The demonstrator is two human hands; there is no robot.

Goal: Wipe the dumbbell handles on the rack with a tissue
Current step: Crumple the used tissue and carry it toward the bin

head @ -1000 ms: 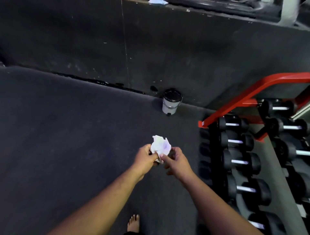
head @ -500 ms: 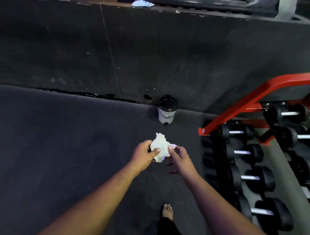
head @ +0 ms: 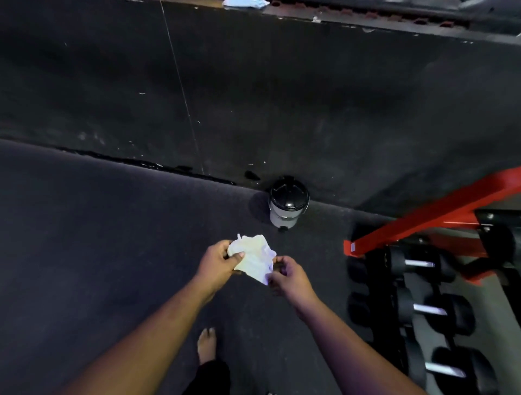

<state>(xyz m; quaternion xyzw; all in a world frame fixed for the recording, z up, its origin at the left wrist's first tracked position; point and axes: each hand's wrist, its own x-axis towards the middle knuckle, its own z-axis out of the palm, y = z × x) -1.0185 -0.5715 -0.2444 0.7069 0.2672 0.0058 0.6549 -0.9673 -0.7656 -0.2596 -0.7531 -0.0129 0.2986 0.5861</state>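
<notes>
**Both hands hold a crumpled tissue, away from the rack**

In the lower middle of the frame, the left hand [head: 217, 263] and the right hand [head: 290, 277] hold one white tissue [head: 253, 258] between them. The tissue is crumpled and partly spread. The left hand grips its left side: the thumb lies on top of the paper and the other fingers are curled under it. The right hand pinches the lower right corner between thumb and fingertips, and its other fingers are bent. Both forearms come up from the bottom edge of the frame.

The tissue is in the air above the dark floor [head: 98, 253], and it touches no dumbbell. The rack [head: 423, 225] stands at the right side of the frame, well apart from the hands. It has a red frame. On it lie black dumbbells [head: 417, 263] in a row that goes down toward the lower right corner. Their metal handles [head: 430, 310] are bright between the black heads.

A small bin [head: 287, 205] with a black lid stands on the floor above the tissue, near the center of the frame, close to a dark wall [head: 253, 98]. One bare foot [head: 206, 345] shows at the bottom, between the two forearms. At the top edge a pale blue thing [head: 245, 2] lies on the ledge of the wall; what it is I cannot tell.
</notes>
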